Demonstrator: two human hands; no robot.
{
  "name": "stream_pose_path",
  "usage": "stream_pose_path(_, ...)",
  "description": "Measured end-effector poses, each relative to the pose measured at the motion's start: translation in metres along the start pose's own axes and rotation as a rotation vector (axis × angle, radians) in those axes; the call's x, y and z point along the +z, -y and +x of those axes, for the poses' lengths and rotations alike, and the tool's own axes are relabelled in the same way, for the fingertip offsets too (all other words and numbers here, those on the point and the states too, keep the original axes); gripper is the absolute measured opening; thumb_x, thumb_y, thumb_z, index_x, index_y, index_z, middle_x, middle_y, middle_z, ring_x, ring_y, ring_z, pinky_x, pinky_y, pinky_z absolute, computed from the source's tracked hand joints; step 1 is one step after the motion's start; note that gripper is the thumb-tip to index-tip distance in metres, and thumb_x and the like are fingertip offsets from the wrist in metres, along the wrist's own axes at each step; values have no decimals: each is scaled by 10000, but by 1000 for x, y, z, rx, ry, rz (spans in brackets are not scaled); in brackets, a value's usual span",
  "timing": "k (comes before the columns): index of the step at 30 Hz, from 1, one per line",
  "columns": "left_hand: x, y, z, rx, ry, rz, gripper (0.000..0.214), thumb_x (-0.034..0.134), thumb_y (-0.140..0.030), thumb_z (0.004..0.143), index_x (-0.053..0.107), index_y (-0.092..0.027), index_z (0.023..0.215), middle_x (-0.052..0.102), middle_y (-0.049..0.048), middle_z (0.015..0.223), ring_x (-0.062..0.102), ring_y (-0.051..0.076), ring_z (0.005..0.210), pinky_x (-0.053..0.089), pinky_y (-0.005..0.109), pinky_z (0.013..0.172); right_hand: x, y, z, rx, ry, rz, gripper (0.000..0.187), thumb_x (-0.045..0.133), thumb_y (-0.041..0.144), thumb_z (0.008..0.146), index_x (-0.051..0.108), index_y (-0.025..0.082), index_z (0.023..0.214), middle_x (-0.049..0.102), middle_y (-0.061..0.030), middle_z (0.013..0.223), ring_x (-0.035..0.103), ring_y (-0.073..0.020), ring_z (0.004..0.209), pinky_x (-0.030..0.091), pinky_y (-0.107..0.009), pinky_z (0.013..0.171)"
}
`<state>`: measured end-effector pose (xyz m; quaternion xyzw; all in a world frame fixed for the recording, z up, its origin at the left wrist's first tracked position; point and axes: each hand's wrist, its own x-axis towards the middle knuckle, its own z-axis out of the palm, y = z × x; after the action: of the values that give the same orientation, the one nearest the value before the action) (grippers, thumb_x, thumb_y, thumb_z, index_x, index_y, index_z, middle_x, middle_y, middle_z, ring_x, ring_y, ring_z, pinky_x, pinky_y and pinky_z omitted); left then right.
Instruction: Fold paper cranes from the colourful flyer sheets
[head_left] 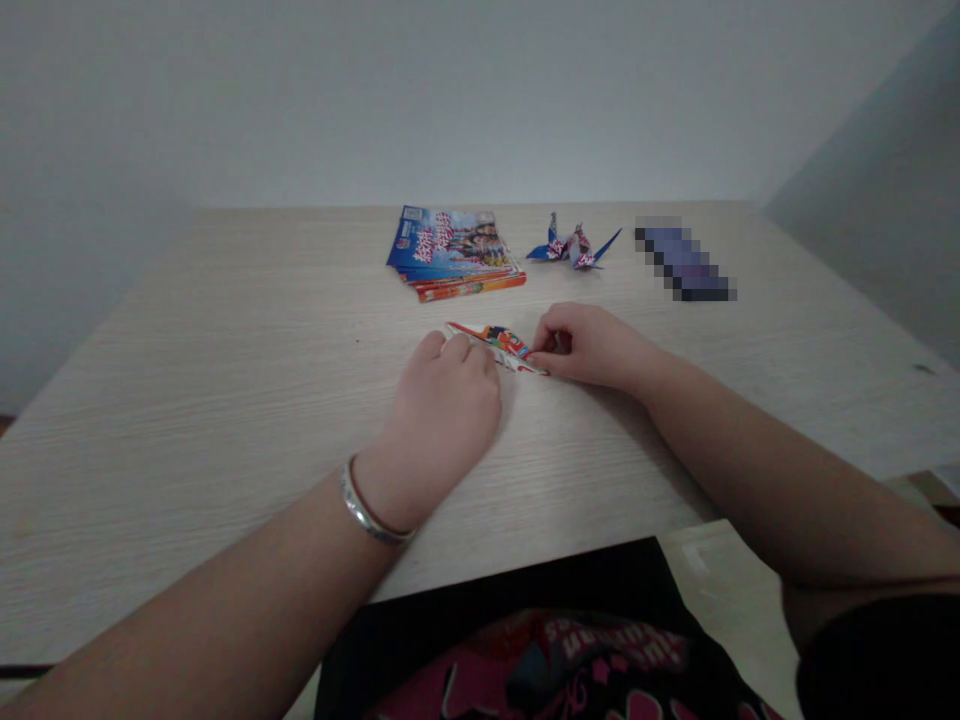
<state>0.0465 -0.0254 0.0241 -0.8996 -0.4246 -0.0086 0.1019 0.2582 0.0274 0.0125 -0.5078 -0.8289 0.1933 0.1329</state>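
Our left hand (442, 400) and right hand (592, 345) meet at mid-worktop (225, 400), both closed on a folded paper strip (504, 345), with no passage between them. Behind them three obstacles lie in a row: a stack of printed sheets (454, 255), a paper crane (574, 247) near it, and a blurred dark object (684, 262) farther right. We find bare wood left of the left forearm, right of the right forearm, and in a band between hands and row. A wall (480, 100) closes the far side.
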Motion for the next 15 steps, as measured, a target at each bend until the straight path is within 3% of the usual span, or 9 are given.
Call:
stream_pose_path(2, 2, 7, 0, -43, 22, -39, 333, 432, -121, 987, 735, -78, 1118, 763, 194, 1137, 703, 347, 1045, 518, 489, 913, 1, 2, -1, -76, 23, -19, 112, 684, 256, 860, 714, 179, 784, 666, -24, 779, 575, -162, 739, 405, -282, 692)
stream_pose_path(5, 5, 20, 0, -23, 40, -107, 329, 435, -155, 1013, 725, -99, 1158, 763, 162, 1200, 712, 317, 1104, 513, 478, 1023, 4, -1, 0, -171, -51, -22, 84, 650, 179, 854, 727, 164, 886, 716, -66, 921, 634, -190, 846, 468, -308, 787)
stream_pose_path(8, 6, 30, 0, 33, 60, -150, 364, 432, -159, 1023, 713, -102, 1248, 725, 150, 1340, 673, 309, 1244, 476, 486, 1119, 6, -9, 3, -246, -124, -57, 293, 595, 87, 846, 735, 158, 1093, 750, -110, 1177, 664, -239, 1121, 477, -382, 1013)
stream_pose_path(10, 6, 33, 0, 77, 79, -171, 393, 443, -164, 1023, 685, -84, 1322, 675, 159, 1429, 631, 294, 1326, 442, 461, 1175, 7, -14, 4, -293, -99, -95, 363, 562, 100, 890, 732, 188, 1199, 724, -98, 1336, 629, -246, 1258, 430, -425, 1119)
stream_pose_path(15, 8, 38, 1, 81, 91, -204, 426, 418, -208, 1043, 667, -126, 1378, 639, 134, 1486, 612, 288, 1350, 413, 489, 1201, 7, -15, 3, -323, -38, -181, 363, 517, 145, 963, 761, 224, 1219, 701, -60, 1420, 627, -240, 1290, 420, -442, 1157)
